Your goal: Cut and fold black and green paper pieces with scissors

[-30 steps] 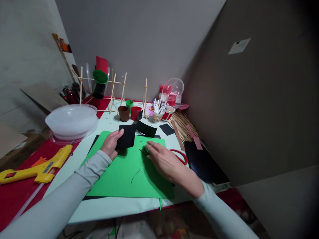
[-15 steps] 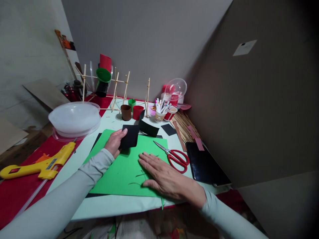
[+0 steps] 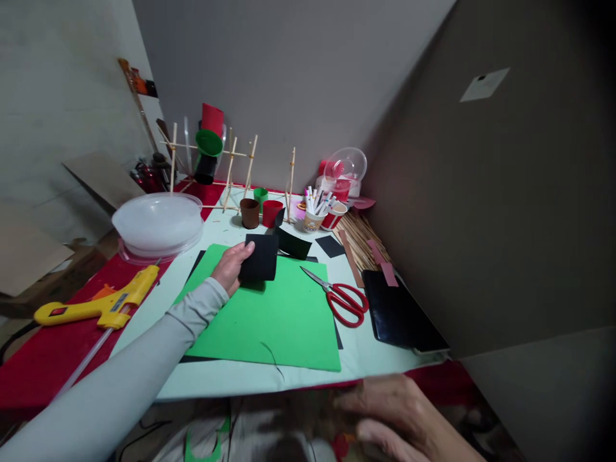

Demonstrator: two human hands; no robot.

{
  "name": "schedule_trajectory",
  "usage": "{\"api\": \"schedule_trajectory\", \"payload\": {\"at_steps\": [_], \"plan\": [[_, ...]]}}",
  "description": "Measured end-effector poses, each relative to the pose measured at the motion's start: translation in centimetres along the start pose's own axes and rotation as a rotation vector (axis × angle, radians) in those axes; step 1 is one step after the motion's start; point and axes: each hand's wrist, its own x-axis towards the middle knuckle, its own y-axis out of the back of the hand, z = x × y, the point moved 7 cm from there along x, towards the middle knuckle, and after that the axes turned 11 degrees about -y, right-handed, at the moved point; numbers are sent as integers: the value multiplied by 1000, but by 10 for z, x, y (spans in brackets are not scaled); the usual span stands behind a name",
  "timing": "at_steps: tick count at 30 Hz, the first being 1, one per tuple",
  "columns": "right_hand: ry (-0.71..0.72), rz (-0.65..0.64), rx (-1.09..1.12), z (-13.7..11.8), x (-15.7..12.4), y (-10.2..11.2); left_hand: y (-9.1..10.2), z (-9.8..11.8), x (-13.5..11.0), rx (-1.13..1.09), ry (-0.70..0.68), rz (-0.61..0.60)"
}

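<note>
My left hand (image 3: 235, 266) is closed on a piece of black craft foam or paper (image 3: 260, 258), thumb on its face, held just above a green sheet (image 3: 274, 321). One thin dark strip (image 3: 273, 360) lies near that sheet's front edge. My right hand (image 3: 392, 410) hangs past the table's front edge, blurred, fingers stretched left and thumb apart; nothing shows in it. Red-handled scissors (image 3: 344, 301) rest partly on the sheet's right side, blades open. Behind the held piece a curved black strip (image 3: 293, 245) stands on edge.
A yellow glue gun (image 3: 113, 307) lies at left, below a stack of clear lids or bowls (image 3: 158, 221). Small brown (image 3: 249, 213) and red cups (image 3: 273, 213), a stick frame (image 3: 231, 163) and a cup of markers (image 3: 314, 221) stand behind. A black tablet (image 3: 399, 314) lies right.
My right hand has swept off the green sheet toward me, past the table edge, and most thin dark scraps are gone from the sheet. My left hand still holds the black piece.
</note>
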Motion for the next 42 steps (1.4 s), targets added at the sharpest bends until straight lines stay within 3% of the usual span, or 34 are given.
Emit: {"api": "schedule_trajectory", "payload": {"at_steps": [6,8,11,13,16,17,19,22,24,25,28,31,37,42], "plan": [[287,-9,-124,-54,84,-21,2,-5,4,-1,-14,-25],[448,-110,-86,-67,88,-37,2,-6,5,5,-16,-34],[553,-201,9,-59,68,-44,2,-6,5,12,-17,-53],[453,-182,60,-38,53,-34,0,-7,5,17,-12,-69],[212,-45,77,-11,47,-5,-4,-6,2,30,3,-102],[234,-39,109,-14,48,3,-6,-5,0,37,10,-118],[194,48,120,-20,63,19,-12,-3,-4,58,30,-158],[126,326,191,-31,101,46,-21,1,-12,105,55,-228],[87,419,269,-33,132,54,-28,5,-17,142,52,-266],[87,428,307,-33,147,56,-30,8,-18,161,45,-280],[97,288,400,-27,188,45,-35,14,-20,217,10,-295],[89,214,503,-16,210,35,-32,18,-17,270,-35,-271],[4,302,798,1,211,32,-14,19,-7,303,-109,-148],[-18,227,935,-5,205,25,-1,20,-4,286,-133,-20]]}}
